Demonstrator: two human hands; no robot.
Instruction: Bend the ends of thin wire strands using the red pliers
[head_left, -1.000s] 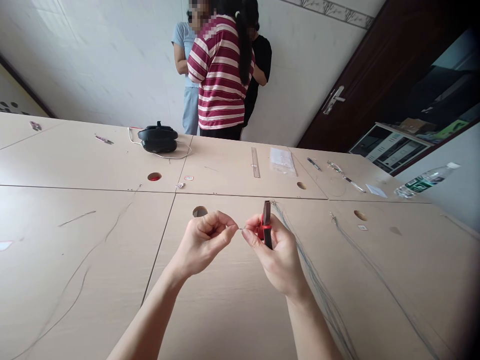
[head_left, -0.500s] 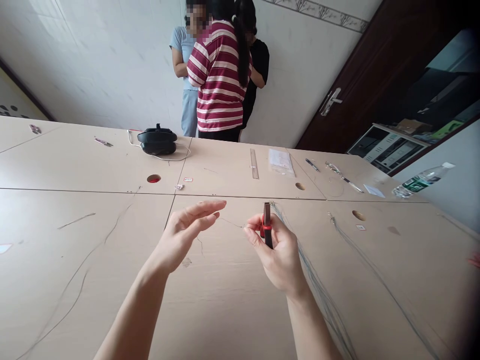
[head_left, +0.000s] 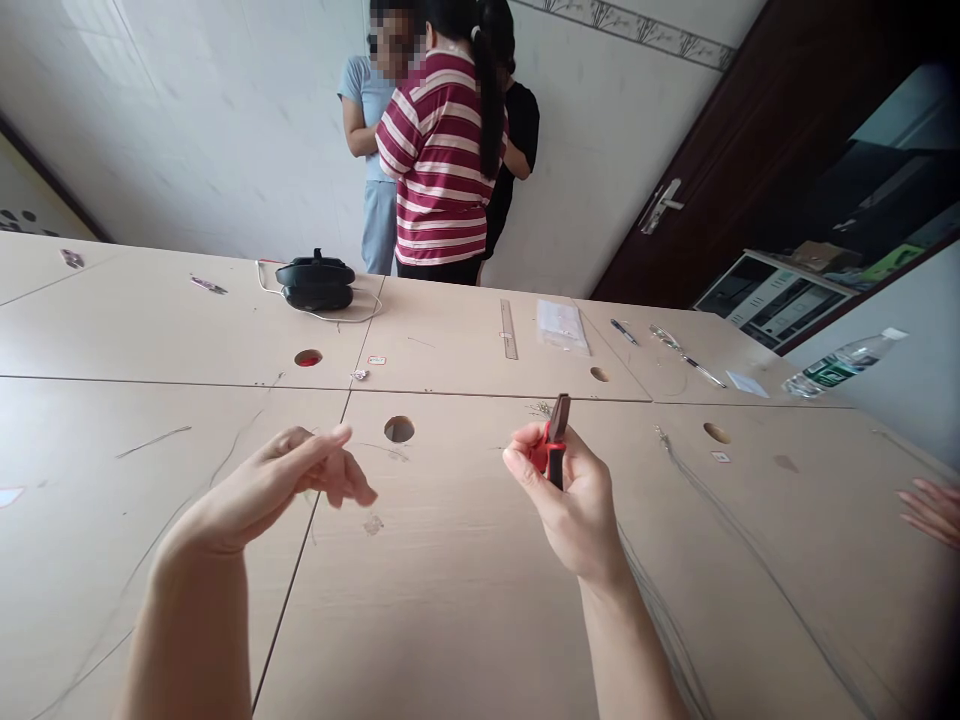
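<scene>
My right hand holds pliers with red and black handles, their dark jaws pointing up. Its thumb and index finger pinch together at the left of the pliers, where a thin wire may run; it is too fine to make out. My left hand hovers over the table with fingers partly bent and apart, nothing visible in it. A bundle of thin grey wires passes under my right forearm, its tangled tips just behind the pliers.
Another wire bundle lies at the right, near a person's hand. Farther back are a black case, a ruler, a plastic bag, pens and a bottle. The table has round holes. Three people stand behind.
My left hand has moved left and its fingers have bent downward, uncovering a table hole. My right hand has shifted slightly right with the pliers tilting. More of another person's hand shows at the right edge.
</scene>
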